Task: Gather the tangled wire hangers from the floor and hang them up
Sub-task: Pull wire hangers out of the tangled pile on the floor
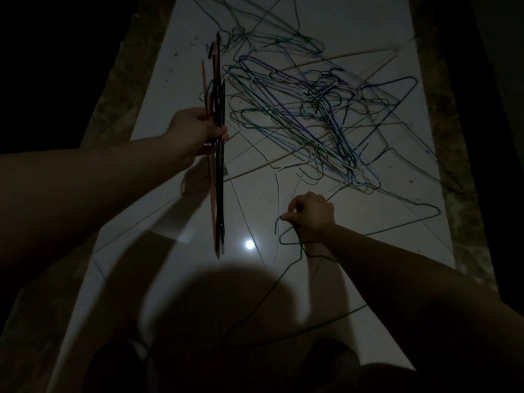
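A tangle of thin wire hangers (320, 114) in green, purple, blue and pale colours lies spread over the white tiled floor (181, 69). My left hand (195, 131) grips a stacked bundle of dark and red hangers (217, 171), held edge-on above the floor to the left of the pile. My right hand (310, 215) pinches the hook end of a dark green hanger (286, 236) near the front of the pile; its wire trails down toward me and off to the right.
The scene is dim. A rough dark border (119, 80) runs along both sides of the white floor strip. A bright light reflection (249, 244) shines on the tiles between my arms, and my shadow covers the near floor.
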The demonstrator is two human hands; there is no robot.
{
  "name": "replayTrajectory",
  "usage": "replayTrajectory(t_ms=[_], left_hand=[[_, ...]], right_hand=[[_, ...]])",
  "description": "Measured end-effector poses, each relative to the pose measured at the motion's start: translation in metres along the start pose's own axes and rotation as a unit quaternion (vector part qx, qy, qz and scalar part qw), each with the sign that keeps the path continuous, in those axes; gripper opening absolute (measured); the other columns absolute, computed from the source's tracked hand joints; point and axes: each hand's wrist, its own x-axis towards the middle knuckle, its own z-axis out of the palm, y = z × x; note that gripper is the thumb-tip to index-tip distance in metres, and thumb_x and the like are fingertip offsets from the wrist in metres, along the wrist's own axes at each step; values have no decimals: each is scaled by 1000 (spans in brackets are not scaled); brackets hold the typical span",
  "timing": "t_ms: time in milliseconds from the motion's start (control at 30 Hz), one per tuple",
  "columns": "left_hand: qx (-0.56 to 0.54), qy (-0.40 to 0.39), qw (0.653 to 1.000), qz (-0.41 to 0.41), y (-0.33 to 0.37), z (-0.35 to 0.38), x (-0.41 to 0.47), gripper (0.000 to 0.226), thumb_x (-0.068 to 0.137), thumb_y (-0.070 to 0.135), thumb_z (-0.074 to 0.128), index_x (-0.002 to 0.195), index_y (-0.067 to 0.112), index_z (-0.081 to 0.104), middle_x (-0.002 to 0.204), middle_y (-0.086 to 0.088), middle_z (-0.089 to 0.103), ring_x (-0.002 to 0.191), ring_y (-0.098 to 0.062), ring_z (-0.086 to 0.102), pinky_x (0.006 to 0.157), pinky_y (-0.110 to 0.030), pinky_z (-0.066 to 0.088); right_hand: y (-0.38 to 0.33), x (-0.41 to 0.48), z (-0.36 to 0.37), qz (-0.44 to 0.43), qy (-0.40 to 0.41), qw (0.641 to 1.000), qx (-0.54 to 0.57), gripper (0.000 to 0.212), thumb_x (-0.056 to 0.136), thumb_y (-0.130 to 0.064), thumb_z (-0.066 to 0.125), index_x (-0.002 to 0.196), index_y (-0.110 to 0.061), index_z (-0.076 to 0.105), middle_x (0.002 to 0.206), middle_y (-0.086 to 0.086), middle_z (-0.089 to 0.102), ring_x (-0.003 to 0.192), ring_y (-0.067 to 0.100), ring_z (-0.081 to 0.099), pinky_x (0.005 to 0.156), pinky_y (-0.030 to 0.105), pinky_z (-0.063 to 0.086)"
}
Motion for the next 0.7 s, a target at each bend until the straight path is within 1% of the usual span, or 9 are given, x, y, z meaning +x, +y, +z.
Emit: replayTrajectory(t_ms=[100, 167, 267, 400, 467, 533, 600, 633, 700], left_hand=[[1, -1, 1000, 3, 0, 0, 0, 23, 88, -7, 52, 80, 15, 56, 80, -2, 62, 65, -6, 63, 61, -21, 55], [-2, 2, 1000, 3, 0, 0, 0, 24, 89, -7, 52, 79, 15, 56, 80, -3, 62, 63, -5, 64, 60, -19, 55], [-1, 4, 1000, 1, 0, 2, -1, 24, 89, -7, 51, 78, 14, 56, 79, -3, 62, 58, -2, 64, 57, -18, 55], [0, 2, 1000, 2, 2, 3, -3, 23, 89, -7, 51, 81, 14, 56, 80, -2, 61, 63, -5, 64, 57, -18, 55], [1, 2, 1000, 1, 3, 2, -3, 20, 89, -6, 51, 85, 12, 56, 80, -3, 61, 66, -6, 63, 59, -19, 55], [4, 3, 1000, 1, 3, 0, -3, 17, 89, -6, 51, 88, 10, 57, 81, -4, 61, 69, -10, 63, 60, -20, 55], [1, 7, 1000, 1, 3, -1, -1, 15, 89, -6, 52, 94, 7, 57, 82, -5, 61, 71, -11, 63, 60, -20, 56], [1, 9, 1000, 0, 3, -2, -1, 16, 89, -6, 52, 99, 6, 56, 82, -5, 61, 72, -11, 63, 60, -21, 56], [0, 12, 1000, 1, 3, -4, 1, 19, 89, -6, 52, 103, 7, 55, 83, -3, 62, 74, -11, 63, 65, -23, 55]], right_hand=[[-3, 2, -1, -11, -8, 999, -31, 37, 81, -55, 63, 96, -22, 68, 105, 6, 57, 107, 26, 49, 82, 33, 30], [-5, 2, -2, -23, -17, 998, -59, 38, 84, -54, 59, 100, -21, 68, 107, 6, 58, 109, 26, 47, 82, 33, 29], [-7, 4, -3, -36, -26, 994, -95, 40, 90, -53, 52, 103, -19, 67, 108, 8, 59, 108, 27, 49, 84, 34, 31], [-8, 11, -9, -43, -49, 989, -132, 41, 95, -51, 44, 106, -17, 64, 108, 10, 58, 105, 29, 52, 86, 36, 35], [-9, 15, -16, -38, -59, 992, -103, 40, 96, -49, 43, 103, -15, 62, 106, 9, 61, 102, 28, 55, 88, 37, 34], [-11, 20, -27, -33, -90, 994, -45, 36, 98, -42, 43, 101, -11, 60, 104, 11, 62, 99, 28, 55, 85, 35, 33], [-15, 23, -38, -44, -118, 992, 25, 30, 99, -30, 45, 100, -4, 59, 102, 16, 62, 93, 28, 55, 76, 29, 35], [-17, 25, -42, -48, -118, 990, 63, 26, 98, -24, 47, 100, -1, 59, 98, 15, 63, 89, 27, 55, 71, 25, 38], [-20, 26, -52, -42, -102, 985, 134, 17, 95, -14, 51, 101, -1, 61, 83, 2, 61, 77, 18, 56, 61, 15, 42]])
